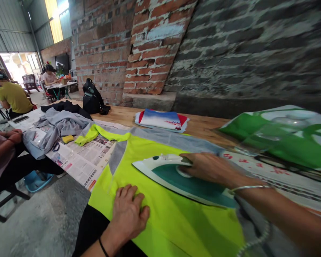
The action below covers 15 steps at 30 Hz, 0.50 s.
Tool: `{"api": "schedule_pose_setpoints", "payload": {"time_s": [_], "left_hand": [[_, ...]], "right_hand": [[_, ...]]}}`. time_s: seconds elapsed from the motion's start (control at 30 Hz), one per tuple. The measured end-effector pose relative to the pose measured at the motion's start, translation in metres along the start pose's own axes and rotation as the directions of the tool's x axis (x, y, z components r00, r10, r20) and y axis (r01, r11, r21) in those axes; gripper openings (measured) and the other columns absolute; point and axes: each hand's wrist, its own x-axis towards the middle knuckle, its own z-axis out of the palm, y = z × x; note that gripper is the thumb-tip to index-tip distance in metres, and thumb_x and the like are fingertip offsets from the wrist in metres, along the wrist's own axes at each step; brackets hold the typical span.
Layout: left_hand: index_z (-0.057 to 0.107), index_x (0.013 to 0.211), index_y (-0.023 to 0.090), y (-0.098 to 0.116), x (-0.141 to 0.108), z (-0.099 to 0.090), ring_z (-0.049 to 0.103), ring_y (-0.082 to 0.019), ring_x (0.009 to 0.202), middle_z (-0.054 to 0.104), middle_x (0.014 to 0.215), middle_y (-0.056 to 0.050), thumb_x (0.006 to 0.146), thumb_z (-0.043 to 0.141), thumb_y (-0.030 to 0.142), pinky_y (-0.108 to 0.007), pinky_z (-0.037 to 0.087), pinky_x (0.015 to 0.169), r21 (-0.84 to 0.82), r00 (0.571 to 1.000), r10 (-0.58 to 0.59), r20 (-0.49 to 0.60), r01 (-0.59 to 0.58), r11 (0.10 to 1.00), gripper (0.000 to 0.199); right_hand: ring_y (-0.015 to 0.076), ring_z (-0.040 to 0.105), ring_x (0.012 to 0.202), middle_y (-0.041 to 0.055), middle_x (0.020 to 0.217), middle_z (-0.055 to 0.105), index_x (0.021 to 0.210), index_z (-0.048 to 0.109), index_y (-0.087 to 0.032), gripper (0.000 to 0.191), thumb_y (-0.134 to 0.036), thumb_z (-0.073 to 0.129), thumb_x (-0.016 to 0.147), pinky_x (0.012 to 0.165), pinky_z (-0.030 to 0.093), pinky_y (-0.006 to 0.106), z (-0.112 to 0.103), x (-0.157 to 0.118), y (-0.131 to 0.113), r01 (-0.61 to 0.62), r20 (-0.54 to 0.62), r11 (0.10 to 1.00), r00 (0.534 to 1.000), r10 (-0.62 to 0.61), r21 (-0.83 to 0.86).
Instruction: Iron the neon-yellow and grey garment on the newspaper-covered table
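Note:
A bright yellow-green garment with grey panels (pixel 160 153) lies spread over the table in front of me. My right hand (pixel 204 166) is closed round the handle of a white and green steam iron (pixel 173 175), whose soleplate is down on the fabric, its tip towards the left. To the lower left of the iron, my left hand (pixel 131 210) lies palm down on the garment near its front edge, fingers slightly bent and holding nothing that I can see. The iron's pale cord (pixel 264 232) hangs below my right wrist.
A folded blue, white and red cloth (pixel 162 119) lies towards the wall. At the right is a green and white bag (pixel 256 135). Newspaper (pixel 82 160), a yellow sponge-like block (pixel 67 139), grey clothing (pixel 66 123) and a black backpack (pixel 91 96) are leftward, beside a seated person (pixel 2 157).

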Motion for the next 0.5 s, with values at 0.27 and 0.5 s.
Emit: {"api": "schedule_pose_setpoints", "payload": {"time_s": [0.27,0.5], "left_hand": [[0.065,0.12,0.024,-0.001,-0.002,0.004,0.056,-0.029,0.129,0.064,0.136,-0.007,0.094,0.058,0.041,-0.049,0.049,0.109,0.001,0.999,0.008,-0.034,-0.008,1.0,0.032],[0.065,0.122,0.023,0.0,-0.002,0.002,0.056,-0.029,0.131,0.063,0.137,-0.007,0.093,0.06,0.038,-0.049,0.048,0.111,0.0,1.0,0.003,-0.016,-0.003,1.0,0.033]], "right_hand": [[0.0344,0.07,0.101,0.0135,0.107,0.076,0.1,0.071,-0.026,0.017,-0.027,0.059,0.088,0.078,0.048,0.037,0.003,-0.032,-0.021,-0.012,0.061,1.0,0.998,0.011,0.015],[0.0335,0.07,0.1,0.0171,0.106,0.075,0.112,0.071,-0.021,0.028,-0.033,0.054,0.092,0.074,0.046,0.036,-0.005,-0.021,-0.014,-0.162,-0.015,0.987,0.987,0.161,-0.025]]}}
